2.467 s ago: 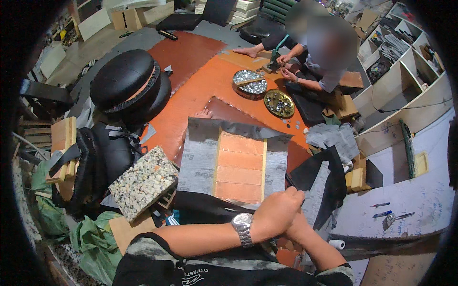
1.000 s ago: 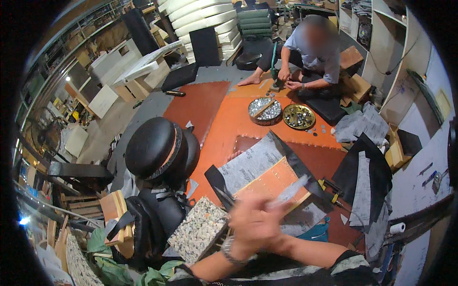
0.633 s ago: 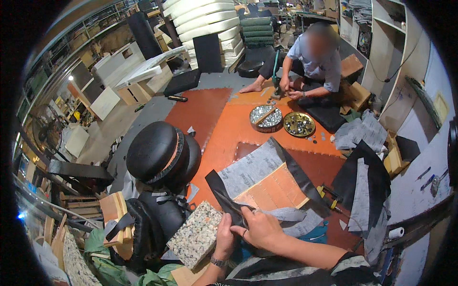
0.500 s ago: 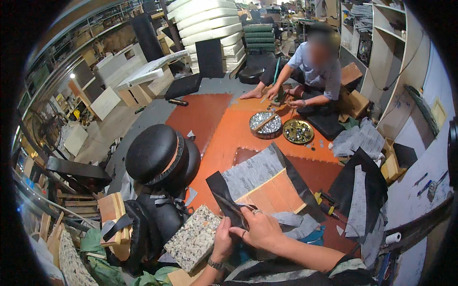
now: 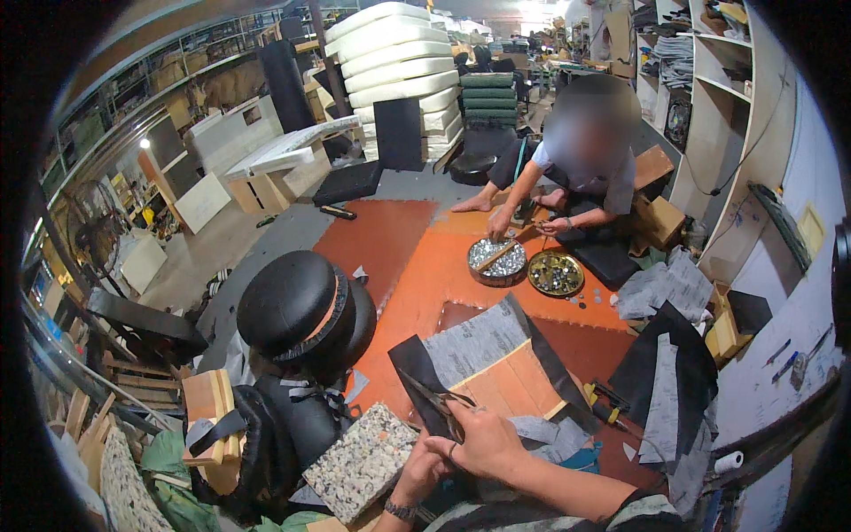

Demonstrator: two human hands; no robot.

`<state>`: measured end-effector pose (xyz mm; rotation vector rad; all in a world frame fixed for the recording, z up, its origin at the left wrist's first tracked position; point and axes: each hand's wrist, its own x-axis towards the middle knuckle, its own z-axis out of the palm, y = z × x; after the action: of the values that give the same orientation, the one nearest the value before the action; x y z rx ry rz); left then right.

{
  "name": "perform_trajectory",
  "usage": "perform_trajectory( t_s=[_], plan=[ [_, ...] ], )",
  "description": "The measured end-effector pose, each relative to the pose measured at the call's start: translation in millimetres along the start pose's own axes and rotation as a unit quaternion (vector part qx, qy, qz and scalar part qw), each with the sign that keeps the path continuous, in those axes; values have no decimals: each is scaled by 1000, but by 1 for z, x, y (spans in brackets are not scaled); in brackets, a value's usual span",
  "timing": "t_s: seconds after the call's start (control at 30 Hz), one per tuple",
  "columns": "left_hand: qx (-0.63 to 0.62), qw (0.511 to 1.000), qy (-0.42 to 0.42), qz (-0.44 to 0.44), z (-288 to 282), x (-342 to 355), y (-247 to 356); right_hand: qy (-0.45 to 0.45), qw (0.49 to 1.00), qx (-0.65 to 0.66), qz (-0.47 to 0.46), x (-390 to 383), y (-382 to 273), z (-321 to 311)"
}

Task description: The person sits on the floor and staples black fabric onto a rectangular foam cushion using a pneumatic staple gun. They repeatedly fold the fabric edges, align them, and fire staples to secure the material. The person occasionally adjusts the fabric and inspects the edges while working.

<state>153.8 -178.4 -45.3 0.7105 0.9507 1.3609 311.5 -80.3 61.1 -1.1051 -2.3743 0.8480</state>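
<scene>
In front of me lies a wooden panel (image 5: pixel 505 384) partly covered with grey lining fabric (image 5: pixel 476 341) and edged with black upholstery material (image 5: pixel 409 362). My right hand (image 5: pixel 486 441) is closed around a pair of dark scissors (image 5: pixel 436 390), whose blades reach over the black material's near left corner. Just below it, my left hand (image 5: pixel 420 470) is closed close against the right hand. Whatever its fingers grip is hidden. A speckled foam block (image 5: pixel 362 457) sits beside my left hand.
Black round cushions (image 5: pixel 288 303) stand left. Ahead, another person (image 5: pixel 589 164) sits on the floor, one hand (image 5: pixel 499 222) over a round tin of silvery pieces (image 5: pixel 498 277); a gold tin (image 5: pixel 556 272) is beside it. A yellow-handled tool (image 5: pixel 603 410) and black sheet (image 5: pixel 687 355) lie right.
My left hand has slid down and back from the black material's edge. The scissors show more clearly in my right hand. The other person's hand has moved to the silvery tin.
</scene>
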Motion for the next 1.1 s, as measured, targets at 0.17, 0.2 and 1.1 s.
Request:
perform_trajectory(
  t_s=[0.17, 0.2, 1.1],
  plan=[
    [127, 991, 47, -22, 0, -2, 2, -19, 1000, -9, 3, 11, -3, -4],
    [128, 990, 52, -19, 0, -1, 3, -22, 1000, -12, -2, 12, -3, -4],
    [-97, 940, 303, 119, -76, -35, 41, -220, 813, -37, -538, 31, -149, 25]
  ],
)
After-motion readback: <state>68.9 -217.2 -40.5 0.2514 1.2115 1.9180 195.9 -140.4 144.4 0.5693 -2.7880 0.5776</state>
